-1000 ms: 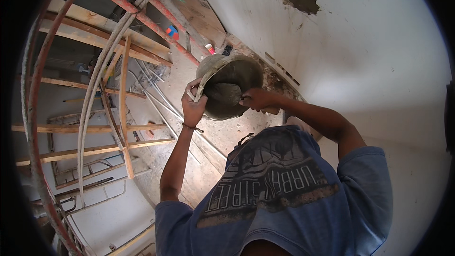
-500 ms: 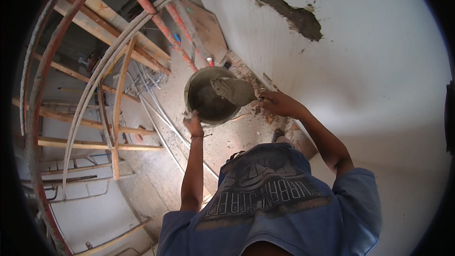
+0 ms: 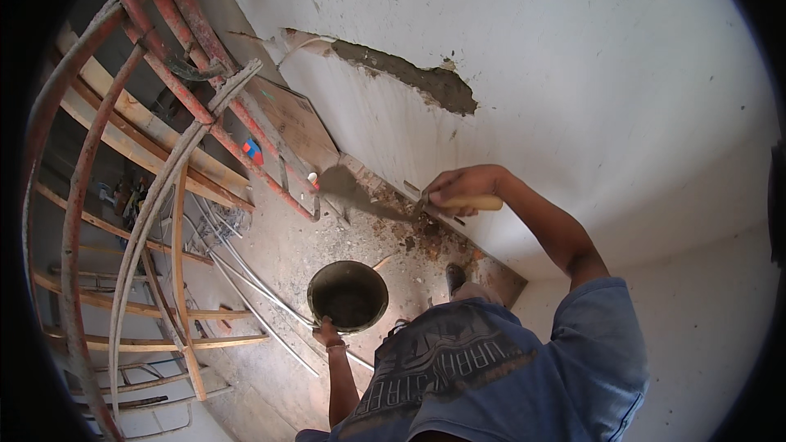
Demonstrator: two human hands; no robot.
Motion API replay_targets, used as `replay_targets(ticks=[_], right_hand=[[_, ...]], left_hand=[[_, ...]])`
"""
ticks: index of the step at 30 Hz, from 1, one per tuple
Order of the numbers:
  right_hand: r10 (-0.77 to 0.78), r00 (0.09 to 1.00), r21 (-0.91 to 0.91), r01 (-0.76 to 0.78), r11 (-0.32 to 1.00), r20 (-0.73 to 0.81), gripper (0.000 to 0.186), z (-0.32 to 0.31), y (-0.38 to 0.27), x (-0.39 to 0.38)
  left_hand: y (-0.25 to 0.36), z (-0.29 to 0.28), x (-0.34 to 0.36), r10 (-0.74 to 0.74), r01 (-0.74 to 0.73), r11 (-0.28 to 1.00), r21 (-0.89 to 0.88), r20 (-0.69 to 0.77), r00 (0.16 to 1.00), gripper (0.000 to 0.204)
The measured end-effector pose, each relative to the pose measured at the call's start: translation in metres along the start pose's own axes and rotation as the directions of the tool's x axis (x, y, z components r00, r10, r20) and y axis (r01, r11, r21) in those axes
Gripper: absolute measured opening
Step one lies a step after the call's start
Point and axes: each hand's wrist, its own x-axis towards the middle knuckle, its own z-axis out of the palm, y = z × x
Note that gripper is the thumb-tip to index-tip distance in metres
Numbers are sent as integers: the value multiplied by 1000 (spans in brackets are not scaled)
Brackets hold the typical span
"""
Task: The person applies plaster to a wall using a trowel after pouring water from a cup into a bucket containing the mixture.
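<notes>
My left hand (image 3: 327, 333) grips the near rim of a dark round bucket (image 3: 347, 273), which has mortar smeared on its inside. In my right hand (image 3: 471, 184) is a trowel (image 3: 372, 209), its pale wooden handle sticking out behind the fist. A grey load of mortar (image 3: 338, 183) sits on the blade, which is raised up and beyond the bucket, toward the wall. Ahead on the white wall (image 3: 565, 74) runs a long rough patch of grey mortar (image 3: 417, 78), apart from the trowel. The bucket's bottom is too dark to make out.
Red metal scaffold tubes (image 3: 176, 86) and wooden planks (image 3: 182, 278) stand at left. Pale pipes (image 3: 270, 293) lie across the floor. Rubble (image 3: 430, 233) lines the wall's foot. A brown board (image 3: 291, 119) leans at the far end.
The trowel has come up out of the bucket with mortar, and my right hand has lifted toward the wall. The bucket now appears lower in view. The view has shifted toward the wall.
</notes>
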Motion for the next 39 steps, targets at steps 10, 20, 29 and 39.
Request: replay_targets(ticks=[10,20,29,39], right_hand=[[23,701,328,304,894,-713,27,60,130,-173],[-206,720,-197,98,975,-663,37,-21,95,14],[-100,596,-149,-34,988,-797,54,-60,90,77],[-371,157,-403,-341,849,-915,44,-75,85,28]], left_hand=[[55,52,-23,-103,65,961,268,131,986,38],[71,93,-15,190,-222,969,105,247,950,34],[30,68,-48,-19,6,992,124,105,994,25],[13,90,-39,28,-93,979,181,332,943,31]])
